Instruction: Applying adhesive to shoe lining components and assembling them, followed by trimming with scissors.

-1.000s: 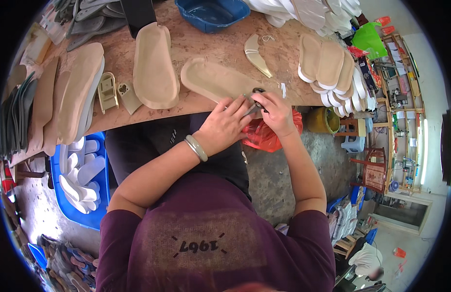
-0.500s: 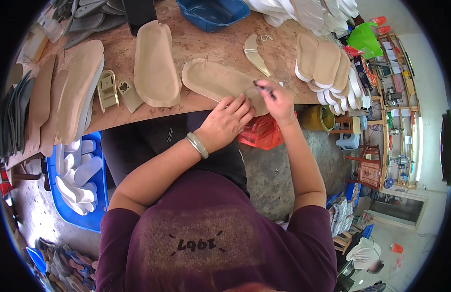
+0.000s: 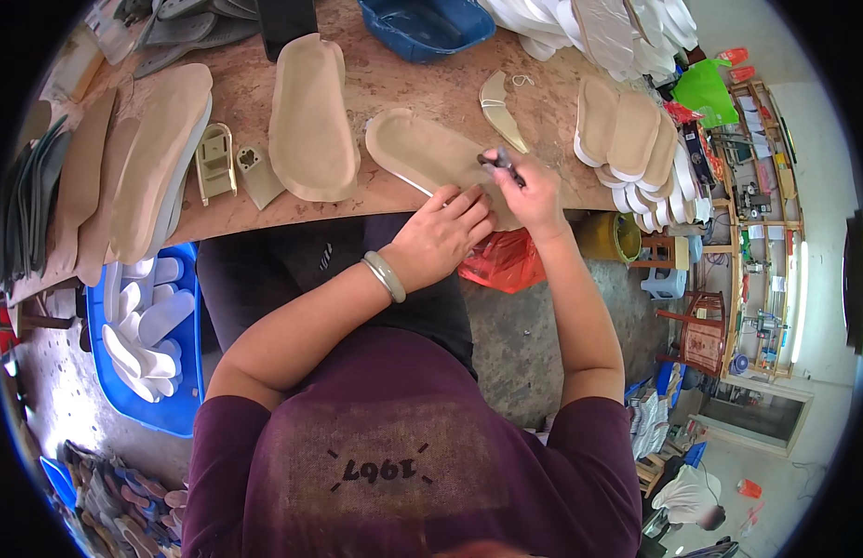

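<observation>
A beige-topped insole (image 3: 422, 149) with a white lower layer lies at the table's front edge, its right end partly covered by my hands. My left hand (image 3: 441, 232), a pale bangle on its wrist, grips the near side of the insole with its fingers over the top; its thumb is hidden. My right hand (image 3: 535, 195) is closed round a small dark tool (image 3: 501, 166), held over the insole's right part. I cannot make out the tool's exact kind. Beyond lies a curved cream template piece (image 3: 501, 112). Another beige insole (image 3: 310, 121) rests to the left.
Beige insoles (image 3: 627, 126) are stacked at right, white ones behind. A blue basin (image 3: 427, 33) stands at the back. Left are cream moulded parts (image 3: 217, 163) and more insoles (image 3: 161, 163). Below the table are a blue tub (image 3: 147, 414), a red bag (image 3: 506, 260) and a yellow bucket (image 3: 613, 237).
The view has shifted a little, moving the table things rightward in it. My right hand with the tool has moved slightly left along the insole. My left hand keeps its hold.
</observation>
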